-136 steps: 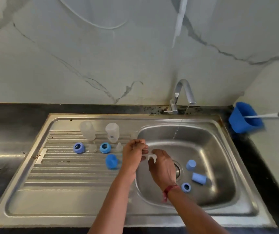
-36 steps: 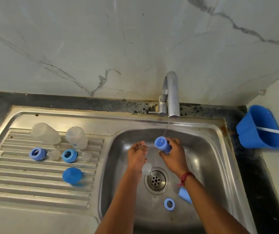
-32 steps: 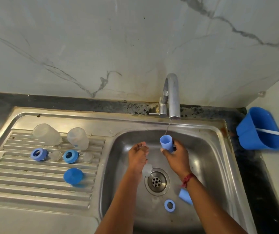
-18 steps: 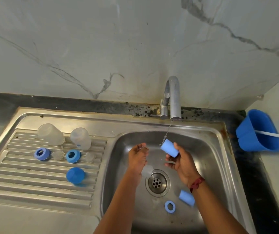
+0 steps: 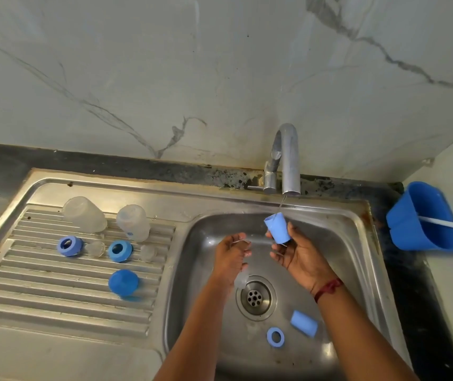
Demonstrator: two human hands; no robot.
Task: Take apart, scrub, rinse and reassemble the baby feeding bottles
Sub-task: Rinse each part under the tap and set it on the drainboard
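Observation:
My right hand (image 5: 299, 257) pinches a blue bottle cap (image 5: 277, 227) at the fingertips, mouth up, under the thin stream from the tap (image 5: 288, 160). My left hand (image 5: 231, 257) holds a clear teat (image 5: 241, 279) low over the basin, next to the drain (image 5: 255, 296). On the basin floor lie another blue cap (image 5: 303, 323) and a blue collar ring (image 5: 275, 336). On the ribbed drainboard (image 5: 41, 287) stand two clear bottles (image 5: 84, 218) (image 5: 133, 222), two blue collar rings (image 5: 69, 245) (image 5: 120, 251), two clear teats (image 5: 95, 248) (image 5: 147, 253) and a blue cap (image 5: 123, 282).
A blue holder (image 5: 423, 218) with a white handle sticking out hangs on the right wall above the dark counter (image 5: 412, 284). The marble wall rises right behind the sink.
My right hand took a blue cap from the basin and raised it under the tap, turning it in the stream. My left hand moved from the drainboard edge over the basin, keeping the teat.

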